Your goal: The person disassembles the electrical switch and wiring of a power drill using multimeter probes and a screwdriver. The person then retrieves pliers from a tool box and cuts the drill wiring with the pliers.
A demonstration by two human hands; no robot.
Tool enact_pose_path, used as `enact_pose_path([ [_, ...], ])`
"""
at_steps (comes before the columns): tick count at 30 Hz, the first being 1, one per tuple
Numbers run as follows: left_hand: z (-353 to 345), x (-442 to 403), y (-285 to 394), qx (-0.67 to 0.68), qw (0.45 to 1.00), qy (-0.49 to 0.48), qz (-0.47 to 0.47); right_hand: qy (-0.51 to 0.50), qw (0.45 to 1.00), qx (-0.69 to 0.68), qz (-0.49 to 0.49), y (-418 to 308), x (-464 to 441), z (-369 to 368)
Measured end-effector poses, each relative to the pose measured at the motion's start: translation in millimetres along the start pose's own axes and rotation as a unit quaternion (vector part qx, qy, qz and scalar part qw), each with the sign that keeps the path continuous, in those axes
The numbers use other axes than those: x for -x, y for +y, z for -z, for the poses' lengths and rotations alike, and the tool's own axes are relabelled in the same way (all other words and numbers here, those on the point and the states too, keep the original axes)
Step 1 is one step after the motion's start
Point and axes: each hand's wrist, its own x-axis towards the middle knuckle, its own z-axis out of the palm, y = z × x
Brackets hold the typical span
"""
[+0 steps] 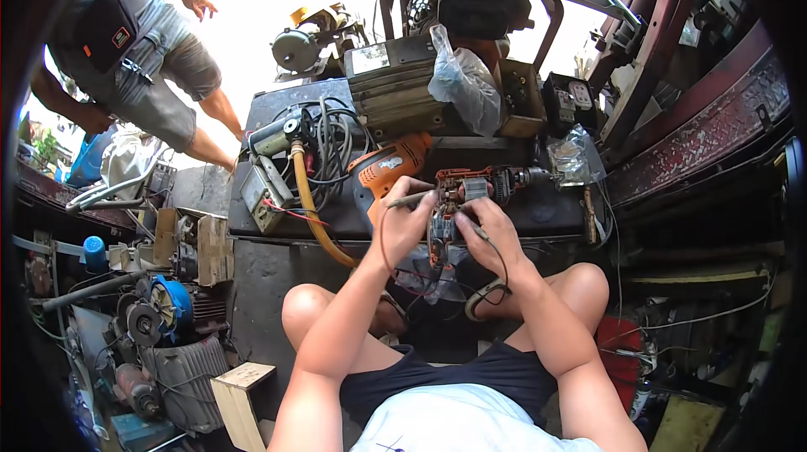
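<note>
An opened power drill (pixel 466 187) lies on the dark bench before me. Its motor, gears and chuck are exposed, with the handle pointing towards me. My left hand (pixel 407 221) is closed around a pen-like probe (pixel 410 198) with a thin lead, its tip close to the drill's left end. On the other side of the handle, my right hand (pixel 492 229) is closed with its fingertips at the drill below the motor. It grips a second slim probe (pixel 481 233) with a lead looping down. Whether the tips touch the drill's inner parts I cannot tell.
An orange power tool (pixel 391 162) lies left of the drill. Beyond are coiled cables (pixel 332 141), a yellow hose (pixel 304 191) and a wooden-sided box (pixel 395 86). Clear plastic bags (pixel 576 154) lie at right. Motors (pixel 172 305) crowd the lower left. Another person (pixel 160 49) stands at upper left.
</note>
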Motion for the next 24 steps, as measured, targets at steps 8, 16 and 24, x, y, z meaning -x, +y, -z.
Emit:
enact_pose_path([
  [8,40.1,79.3,1.4,-0.065,0.990,-0.088,0.090,-0.183,0.975,-0.017,-0.125,-18.8,6.9,18.3],
  [16,5.1,131.2,-64.4,-0.262,0.922,-0.264,0.107,-0.426,0.880,0.161,-0.136,-5.7,46.0,0.5],
  [24,-20.0,119.7,-73.0,-0.007,0.958,-0.143,0.249,-0.196,0.973,0.030,-0.122,12.2,49.8,-23.8],
])
